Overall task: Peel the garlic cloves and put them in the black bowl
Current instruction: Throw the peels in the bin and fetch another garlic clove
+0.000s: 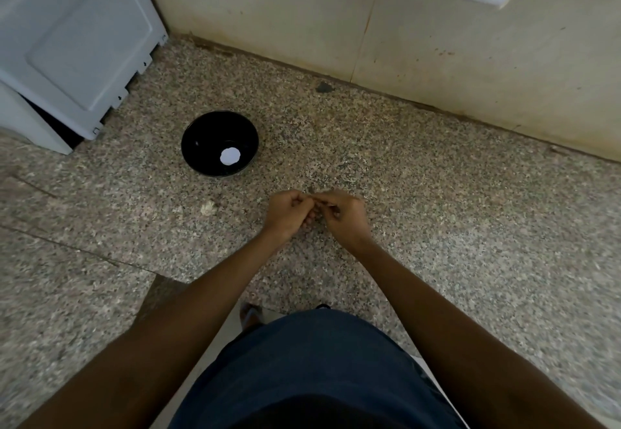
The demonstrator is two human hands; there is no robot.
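While our left hand (291, 214) and right hand (337, 215) pinched a garlic clove (mostly hidden) over the worktop (437, 213), we judged peeling unfinished, the black bowl (201, 132) next.

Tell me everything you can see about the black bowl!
The black bowl is round, dark and shiny, perhaps plastic. It stands upright on the speckled stone counter, past the hands and off to the left, near a white appliance. Nothing touches it but the counter. One small white round thing lies inside.
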